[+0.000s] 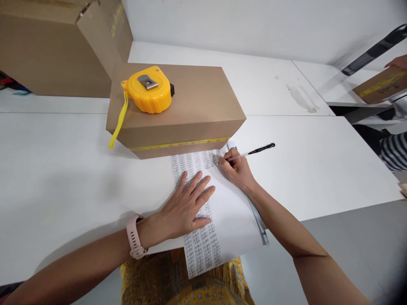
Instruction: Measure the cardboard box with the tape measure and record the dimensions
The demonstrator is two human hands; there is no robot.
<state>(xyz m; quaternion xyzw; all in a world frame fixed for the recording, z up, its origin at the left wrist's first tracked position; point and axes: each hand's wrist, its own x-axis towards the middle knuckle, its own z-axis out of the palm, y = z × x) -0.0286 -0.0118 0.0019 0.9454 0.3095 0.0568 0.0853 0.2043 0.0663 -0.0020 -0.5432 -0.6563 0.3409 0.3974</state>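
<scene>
A white sheet of paper (233, 220) lies on the table with its lower part hanging past the near edge. Columns of small handwriting fill its left side and top. My left hand (187, 203) rests flat on the written columns, fingers spread. Near the top of the sheet, my right hand (237, 169) grips a pen (260, 149) with a clear barrel and black end, its tip at the paper. Under the sheet's right side a pale blue edge (259, 216) shows. The paper's top edge meets a closed cardboard box (197, 97).
A yellow tape measure (152, 91) with a yellow strap sits on the box. Behind it at left stands a larger open carton (54, 51). The white table (63, 178) ends at the near edge. At right, another person's hand (397, 62) touches a small taped box (381, 84).
</scene>
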